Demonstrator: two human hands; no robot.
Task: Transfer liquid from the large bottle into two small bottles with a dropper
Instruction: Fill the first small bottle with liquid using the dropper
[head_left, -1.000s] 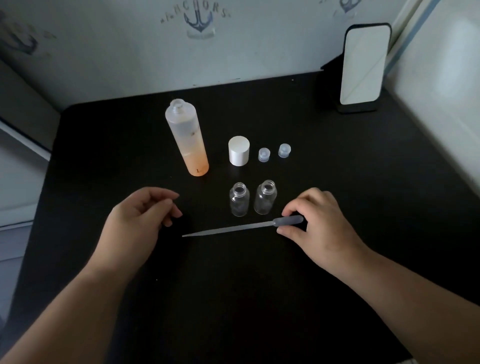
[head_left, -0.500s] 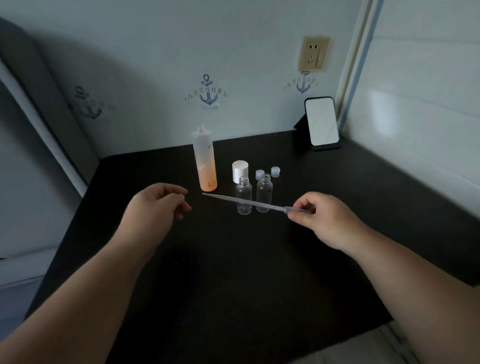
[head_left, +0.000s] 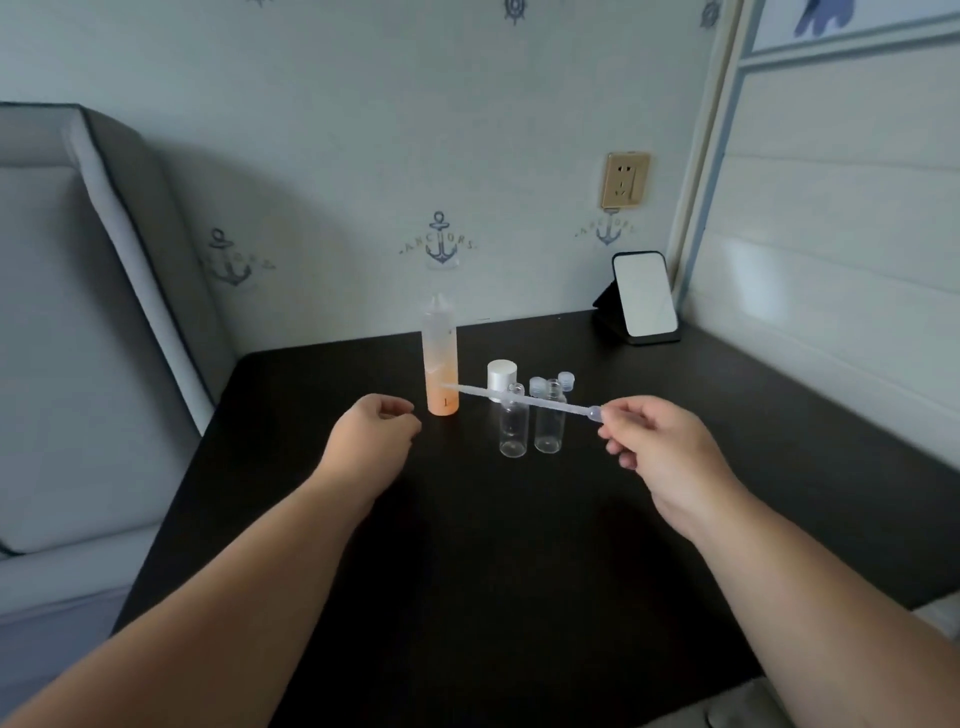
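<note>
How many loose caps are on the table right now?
3. The white cap stands right of the large bottle; two small bluish caps sit behind the small bottles, partly hidden by them.

Both forearms are bare, no sleeves or jewellery showing.

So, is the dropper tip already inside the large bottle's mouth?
No, the dropper, pinched by the right hand, lies almost level, its tip beside the large bottle, well below its mouth.
</note>
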